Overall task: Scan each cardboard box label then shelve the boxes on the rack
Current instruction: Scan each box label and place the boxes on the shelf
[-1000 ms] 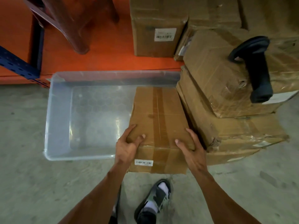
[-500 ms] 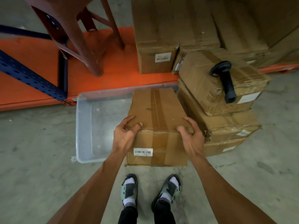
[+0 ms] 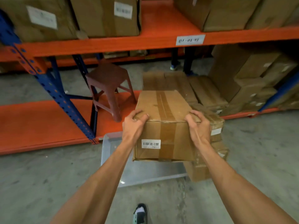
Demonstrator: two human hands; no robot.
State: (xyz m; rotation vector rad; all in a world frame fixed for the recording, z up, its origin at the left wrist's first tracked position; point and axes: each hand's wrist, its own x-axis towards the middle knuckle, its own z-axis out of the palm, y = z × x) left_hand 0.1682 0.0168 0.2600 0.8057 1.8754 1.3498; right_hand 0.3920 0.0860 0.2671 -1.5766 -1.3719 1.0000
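**Held item: one taped cardboard box, in front of the rack**

Cardboard box (image 3: 163, 125): brown, sealed with a tape strip running over the top and down the near face; white barcode label (image 3: 151, 144) at the lower left of that near face. It is lifted clear of the floor, nearer the camera than the rack (image 3: 103, 44) and below the rack's upper orange beam.

Left hand (image 3: 133, 125): grasps the box's near left top corner, fingers curled over the top edge.

Right hand (image 3: 198, 125): grasps the near right top corner, fingers curled over the top edge.

Clear plastic bin (image 3: 110, 147): on the floor under the box, just in front of the rack's lower shelf.

Stack of boxes (image 3: 216, 143): on the floor, at the held box's right, in front of the rack.

Stool (image 3: 108, 88): dark red, standing on the rack's lower orange shelf.

Shelf tag (image 3: 190, 40): white, handwritten, on the rack's upper beam.

Labelled boxes (image 3: 103, 15): on the rack's upper shelf; more on the lower shelf at right.
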